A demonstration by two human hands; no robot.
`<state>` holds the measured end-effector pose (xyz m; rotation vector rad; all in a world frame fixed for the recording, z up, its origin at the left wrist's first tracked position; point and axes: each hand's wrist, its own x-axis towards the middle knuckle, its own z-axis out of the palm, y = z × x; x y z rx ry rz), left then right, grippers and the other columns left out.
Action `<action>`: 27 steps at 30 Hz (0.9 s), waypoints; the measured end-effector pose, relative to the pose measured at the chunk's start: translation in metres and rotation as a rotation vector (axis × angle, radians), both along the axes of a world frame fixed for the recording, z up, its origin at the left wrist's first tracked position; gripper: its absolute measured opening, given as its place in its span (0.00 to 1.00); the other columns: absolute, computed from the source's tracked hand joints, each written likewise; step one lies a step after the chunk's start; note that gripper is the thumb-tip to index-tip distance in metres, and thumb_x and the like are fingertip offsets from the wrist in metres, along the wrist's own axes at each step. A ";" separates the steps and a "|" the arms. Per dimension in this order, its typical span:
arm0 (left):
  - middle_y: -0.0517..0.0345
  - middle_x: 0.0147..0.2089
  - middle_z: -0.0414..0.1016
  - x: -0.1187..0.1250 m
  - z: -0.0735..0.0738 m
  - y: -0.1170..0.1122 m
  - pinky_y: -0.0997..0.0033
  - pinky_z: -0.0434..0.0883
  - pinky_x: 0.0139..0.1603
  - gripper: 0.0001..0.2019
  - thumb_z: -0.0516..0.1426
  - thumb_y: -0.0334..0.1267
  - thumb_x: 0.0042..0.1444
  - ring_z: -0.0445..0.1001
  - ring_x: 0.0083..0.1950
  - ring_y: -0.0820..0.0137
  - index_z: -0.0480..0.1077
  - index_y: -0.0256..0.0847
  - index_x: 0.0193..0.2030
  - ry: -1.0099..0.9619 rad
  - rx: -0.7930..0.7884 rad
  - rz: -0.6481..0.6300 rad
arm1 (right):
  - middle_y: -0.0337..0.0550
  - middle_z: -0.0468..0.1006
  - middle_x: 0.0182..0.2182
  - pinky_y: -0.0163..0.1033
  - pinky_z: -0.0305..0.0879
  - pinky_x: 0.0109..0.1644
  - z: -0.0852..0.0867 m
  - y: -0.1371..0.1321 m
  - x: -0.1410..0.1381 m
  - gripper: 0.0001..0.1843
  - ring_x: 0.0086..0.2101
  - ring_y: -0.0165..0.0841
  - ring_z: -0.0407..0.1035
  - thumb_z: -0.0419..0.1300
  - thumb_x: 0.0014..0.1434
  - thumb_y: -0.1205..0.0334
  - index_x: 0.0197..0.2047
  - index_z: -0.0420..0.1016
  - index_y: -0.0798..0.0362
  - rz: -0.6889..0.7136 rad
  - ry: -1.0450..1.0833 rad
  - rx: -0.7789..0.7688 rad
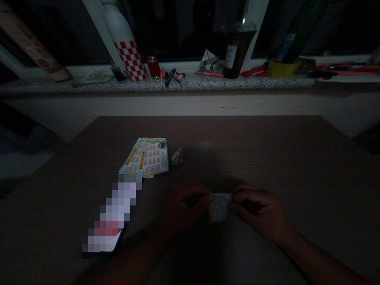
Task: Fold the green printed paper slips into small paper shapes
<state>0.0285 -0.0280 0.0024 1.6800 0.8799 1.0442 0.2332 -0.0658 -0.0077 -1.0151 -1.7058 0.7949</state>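
Between my two hands is a small piece of printed paper (220, 207), its face covered in fine text. My left hand (187, 206) pinches its left edge between thumb and forefinger. At the opposite edge, the fingertips of my right hand (257, 208) pinch it as well. Left of my hands lies a loose stack of printed paper tickets (154, 158) with rows of orange and white boxes. Beside that stack rests a small folded paper piece (177, 156). The light is dim, so the finer folds in the held paper are hard to make out.
A lit phone (115, 213), its screen blurred out, lies on the brown table (252, 146) by my left forearm. Along the granite windowsill (190, 84) stand a red-and-white checkered bottle (130, 55), a dark pouch (237, 55), a yellow container (282, 69) and several small items.
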 end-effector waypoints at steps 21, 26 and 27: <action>0.59 0.30 0.74 -0.002 -0.007 0.000 0.75 0.68 0.32 0.05 0.60 0.36 0.55 0.72 0.31 0.73 0.74 0.38 0.31 -0.033 -0.057 0.030 | 0.42 0.75 0.28 0.36 0.67 0.30 -0.001 -0.001 0.000 0.03 0.28 0.30 0.70 0.61 0.56 0.70 0.33 0.76 0.53 0.011 0.003 -0.023; 0.58 0.29 0.74 -0.001 -0.002 0.000 0.75 0.68 0.31 0.06 0.60 0.37 0.55 0.72 0.31 0.72 0.74 0.38 0.31 0.013 -0.053 0.031 | 0.41 0.74 0.27 0.37 0.65 0.29 0.000 -0.001 0.000 0.04 0.27 0.31 0.69 0.60 0.57 0.69 0.31 0.76 0.53 0.025 -0.003 -0.036; 0.58 0.29 0.74 -0.001 -0.001 0.000 0.74 0.68 0.31 0.06 0.60 0.37 0.55 0.72 0.31 0.72 0.74 0.38 0.31 0.021 -0.051 0.034 | 0.41 0.74 0.27 0.37 0.65 0.29 -0.001 -0.001 0.000 0.04 0.27 0.31 0.69 0.60 0.57 0.69 0.31 0.76 0.53 0.025 -0.004 -0.038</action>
